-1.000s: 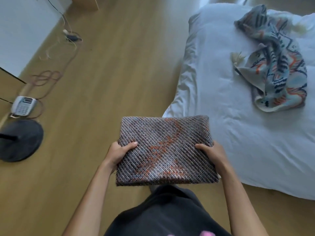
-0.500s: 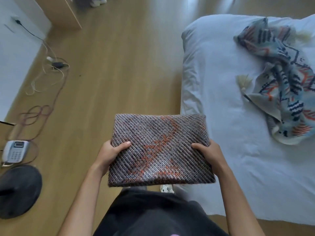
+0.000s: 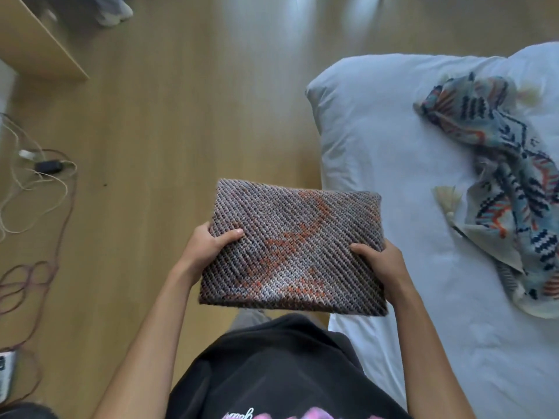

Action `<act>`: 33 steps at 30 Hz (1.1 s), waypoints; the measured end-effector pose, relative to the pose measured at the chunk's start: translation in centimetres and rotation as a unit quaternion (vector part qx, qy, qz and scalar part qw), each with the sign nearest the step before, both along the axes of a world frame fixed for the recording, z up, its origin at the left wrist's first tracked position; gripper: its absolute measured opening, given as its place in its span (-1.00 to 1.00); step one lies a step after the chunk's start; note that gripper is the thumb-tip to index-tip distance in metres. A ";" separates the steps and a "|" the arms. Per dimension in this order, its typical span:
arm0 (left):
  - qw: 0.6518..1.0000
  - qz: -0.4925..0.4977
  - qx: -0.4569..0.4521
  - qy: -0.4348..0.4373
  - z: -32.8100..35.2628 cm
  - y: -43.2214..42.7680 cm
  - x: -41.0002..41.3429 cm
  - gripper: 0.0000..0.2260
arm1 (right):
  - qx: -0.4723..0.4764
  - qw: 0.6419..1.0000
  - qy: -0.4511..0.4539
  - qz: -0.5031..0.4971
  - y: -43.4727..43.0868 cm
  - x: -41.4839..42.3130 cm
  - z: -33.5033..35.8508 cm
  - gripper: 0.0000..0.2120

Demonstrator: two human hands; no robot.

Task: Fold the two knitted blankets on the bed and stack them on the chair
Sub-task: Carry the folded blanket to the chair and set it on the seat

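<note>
Beside the bed (image 3: 378, 152), left grip (image 3: 208, 246) and right grip (image 3: 381, 263) clasp the folded knitted blanket (image 3: 296, 246); slack thumbs could let it unfold.

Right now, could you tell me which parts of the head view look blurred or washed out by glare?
Head view: the folded blanket held by the left hand and right hand is crisp, stitch by stitch; the floor along the top edge carries pale glare streaks and looks smeared; the shoes at top left are blurred.
</note>
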State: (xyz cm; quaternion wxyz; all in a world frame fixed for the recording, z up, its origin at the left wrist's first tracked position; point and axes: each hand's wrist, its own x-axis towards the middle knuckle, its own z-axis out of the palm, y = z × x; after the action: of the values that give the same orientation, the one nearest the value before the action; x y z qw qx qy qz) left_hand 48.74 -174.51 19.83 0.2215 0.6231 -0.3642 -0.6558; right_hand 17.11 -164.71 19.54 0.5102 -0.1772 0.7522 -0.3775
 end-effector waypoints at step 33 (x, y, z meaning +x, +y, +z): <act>1.000 -0.005 0.005 -0.015 0.0 -66.2 -18.0 -0.70 | 0.004 1.000 0.004 0.020 -66.1 -17.8 0.2 -0.54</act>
State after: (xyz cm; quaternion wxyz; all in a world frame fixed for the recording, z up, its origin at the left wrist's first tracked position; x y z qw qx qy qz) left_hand 30.76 -240.76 19.81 0.2091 0.6322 -0.3678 -0.6491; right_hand -0.65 -230.80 19.76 0.5152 -0.1915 0.7519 -0.3641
